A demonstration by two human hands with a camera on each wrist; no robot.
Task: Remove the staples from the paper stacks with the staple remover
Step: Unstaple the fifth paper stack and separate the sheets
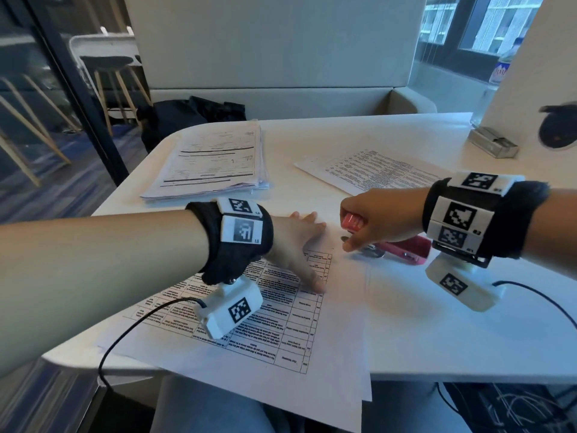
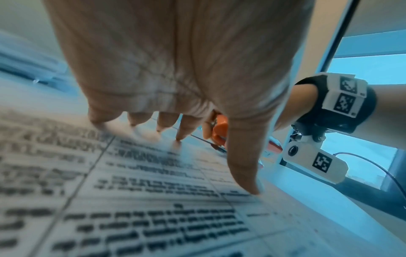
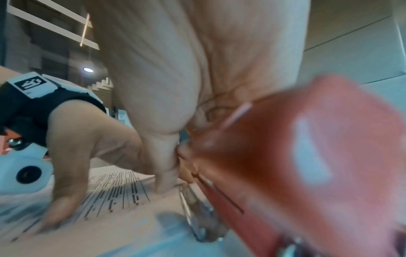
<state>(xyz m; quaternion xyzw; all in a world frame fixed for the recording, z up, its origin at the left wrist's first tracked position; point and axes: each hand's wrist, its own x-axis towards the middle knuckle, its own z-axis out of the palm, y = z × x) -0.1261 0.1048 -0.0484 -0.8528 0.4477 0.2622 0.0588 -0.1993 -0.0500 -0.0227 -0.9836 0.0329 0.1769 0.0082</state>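
At the near edge of the white table [image 1: 437, 345], a stapled stack of printed sheets [image 1: 281, 332] hangs partly over the rim toward the person's lap. The left hand [image 1: 293, 245] lies flat on this stack with fingers spread and straight, thumb tip [image 2: 250, 184] and fingertips [image 2: 180, 137] pressing the paper down. A black band with white marker tiles circles the left wrist, and a small white camera block [image 1: 229, 307] hangs beneath it with a black cable [image 1: 125, 335] trailing off the table edge.

Just right of the left hand, near the far corner of the stack, the right hand [image 1: 377, 220] curls round a red staple remover [image 1: 352, 221], pinching it between thumb and fingers. The tool points down at the paper; from the left wrist view it shows orange [image 2: 219, 128] between the two hands. Whether its metal tips touch the sheet cannot be told.

Just beside the right hand, under the wrist, a pink-red stapler [image 1: 402, 250] lies on the table; it fills the right wrist view as a blurred red body [image 3: 307, 156].

Farther back, a single printed sheet [image 1: 371, 173] lies to the right and a thick pile of papers [image 1: 215, 160] to the left. Near the far right corner sits a small metal box [image 1: 493, 142], with a clear water bottle [image 1: 496, 76] behind it. A black bag [image 1: 190, 117] rests on the pale bench [image 1: 281, 57] beyond the table.
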